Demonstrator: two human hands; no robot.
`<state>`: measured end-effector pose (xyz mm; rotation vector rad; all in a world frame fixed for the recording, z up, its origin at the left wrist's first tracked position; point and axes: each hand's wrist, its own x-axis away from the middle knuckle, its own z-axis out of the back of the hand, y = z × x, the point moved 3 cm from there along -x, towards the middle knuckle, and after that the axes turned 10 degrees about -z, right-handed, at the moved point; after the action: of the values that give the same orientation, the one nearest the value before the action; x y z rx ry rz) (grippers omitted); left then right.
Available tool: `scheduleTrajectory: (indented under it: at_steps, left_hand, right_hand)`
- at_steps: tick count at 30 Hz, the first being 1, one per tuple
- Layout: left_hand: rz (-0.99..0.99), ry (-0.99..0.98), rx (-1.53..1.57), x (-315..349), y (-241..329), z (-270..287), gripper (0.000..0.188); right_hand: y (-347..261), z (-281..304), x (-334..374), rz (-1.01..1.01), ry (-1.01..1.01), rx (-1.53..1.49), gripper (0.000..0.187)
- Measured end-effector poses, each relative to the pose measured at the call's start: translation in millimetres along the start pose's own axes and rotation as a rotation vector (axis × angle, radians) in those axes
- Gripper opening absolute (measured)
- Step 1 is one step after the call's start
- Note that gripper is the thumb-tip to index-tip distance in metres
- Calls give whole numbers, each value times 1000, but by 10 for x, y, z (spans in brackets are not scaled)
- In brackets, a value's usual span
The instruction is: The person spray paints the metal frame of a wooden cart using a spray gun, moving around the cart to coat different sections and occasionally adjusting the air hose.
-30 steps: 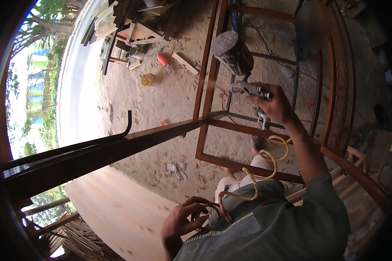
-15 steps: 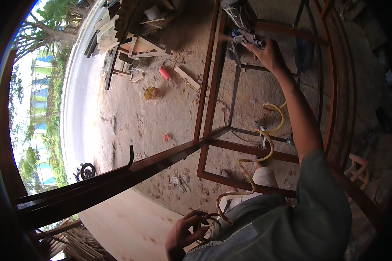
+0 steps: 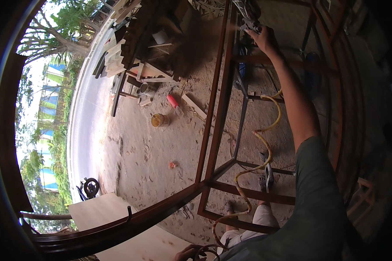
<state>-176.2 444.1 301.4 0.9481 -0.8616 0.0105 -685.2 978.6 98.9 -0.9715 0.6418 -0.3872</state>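
Observation:
My right hand (image 3: 265, 40), arm stretched far forward, grips a spray gun (image 3: 251, 27) with a stained cup on it at the top edge. A faint brown mist leaves its nozzle toward the left, beside the upright of a glossy brown wooden frame (image 3: 216, 130). A yellowish, paint-spotted coiled air hose (image 3: 269, 150) hangs from near my right forearm down to my lap. At the bottom edge my left hand (image 3: 188, 253), partly cut off, is closed around loops of that hose.
Across the lower left runs a dark brown beam (image 3: 130, 219), with a pale board (image 3: 139, 245) below it. On the dirt floor lie a yellow-rimmed bucket (image 3: 158, 120), a red bottle (image 3: 173, 101) and a wood strip (image 3: 194, 106). Wood scraps are piled far left; a motorcycle (image 3: 90, 188) stands beyond.
My right hand and the spray gun have moved farther forward, toward the top edge. The view has shifted, so floor things sit lower and my left hand is nearly out of the picture.

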Motion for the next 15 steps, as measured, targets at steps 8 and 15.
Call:
scheduleTrajectory:
  at_steps: [8,15]
  left_hand:
    - [11,108,77,-159,-136,-28,25]
    - [103,163,23,-207,-188,54,29]
  right_hand:
    - [18,-182,-718,104,195,30,49]
    - [13,-265,-1285,-3,216,116,47]
